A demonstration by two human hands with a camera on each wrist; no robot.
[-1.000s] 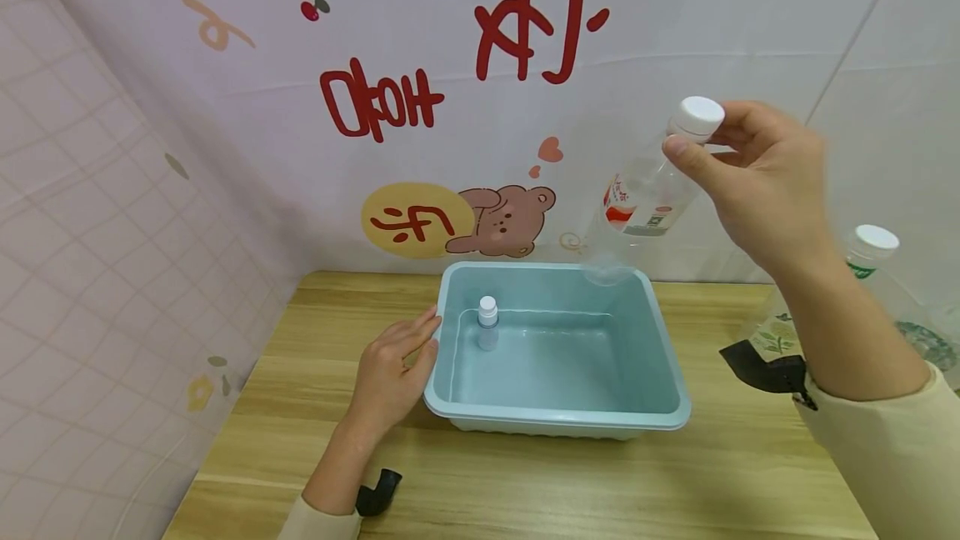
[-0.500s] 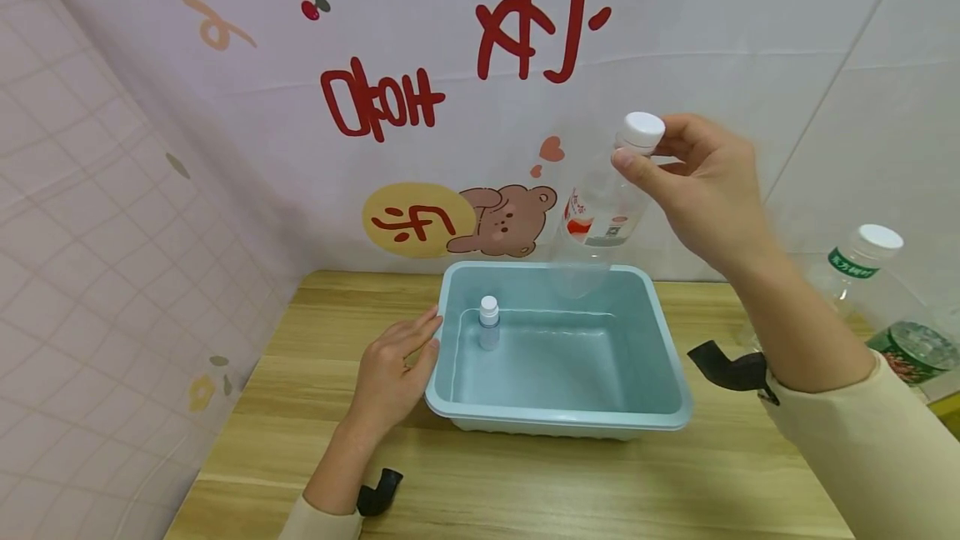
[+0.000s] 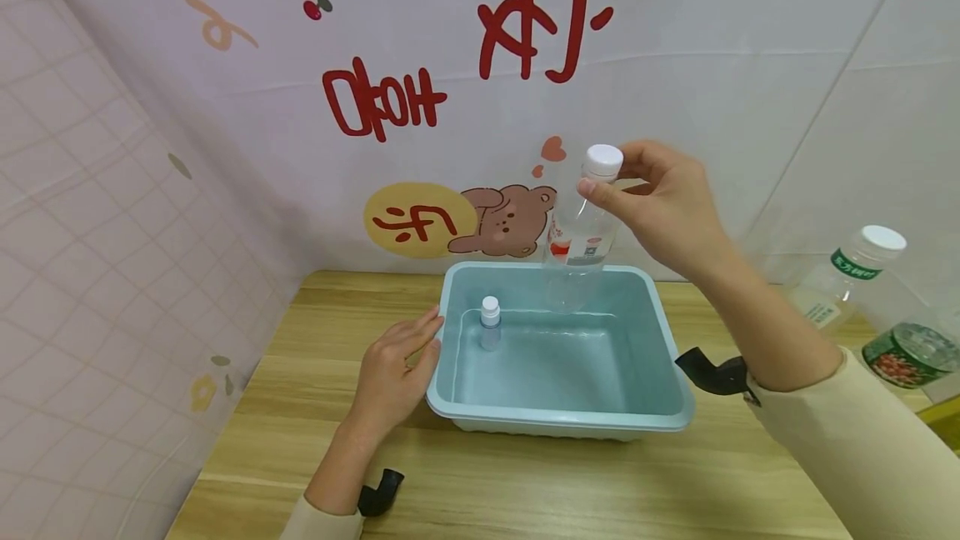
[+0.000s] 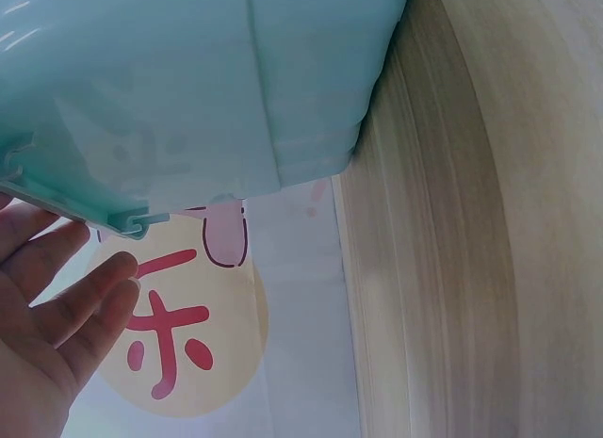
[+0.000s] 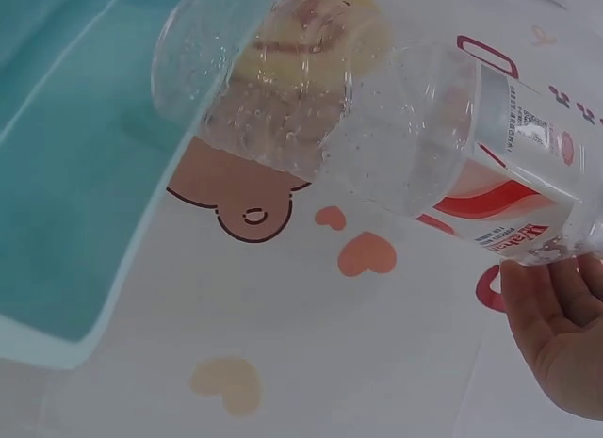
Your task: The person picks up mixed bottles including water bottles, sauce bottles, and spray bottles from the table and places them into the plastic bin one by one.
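Water bottle, clear and white-capped, has swung leftward and lower; its base now appears over the back part of the teal basin, so the carry looks well along. The right hand pinches its neck; the left hand, fingers fairly straight, touches the rim.

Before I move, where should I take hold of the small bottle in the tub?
Probably pinch its white cap, coming straight down: the small bottle stands upright, cap uppermost, near the left wall of the tub, and the walls around it would hinder a sideways approach.
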